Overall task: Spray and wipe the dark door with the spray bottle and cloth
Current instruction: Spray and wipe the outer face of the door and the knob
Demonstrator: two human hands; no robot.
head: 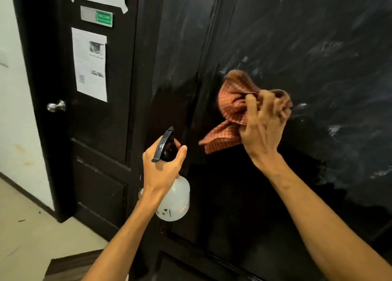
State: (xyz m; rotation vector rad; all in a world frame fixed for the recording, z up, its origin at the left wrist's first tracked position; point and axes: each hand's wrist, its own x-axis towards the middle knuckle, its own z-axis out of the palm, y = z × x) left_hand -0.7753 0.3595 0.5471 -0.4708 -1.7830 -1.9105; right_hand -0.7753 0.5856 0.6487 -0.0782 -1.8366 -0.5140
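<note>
The dark door [318,37] fills the right of the view, its panel smeared with whitish streaks. Left of it stands a second door [99,132], beside a pale wall [12,90]. The right hand [265,128] presses a bunched orange checked cloth [233,102] against the dark door's panel, its grip clamped on the folds, one corner hanging lower left. The left hand [163,168] has its grip wrapped round the neck of the bottle [176,200], just before the door. The bottle's long axis stands near upright, its black nozzle aimed up at the door. Its small red-edged sticker is unreadable. The printed sheet [90,68], green sign [104,17] and knob [56,106] sit on the second door, their text blurred.
</note>
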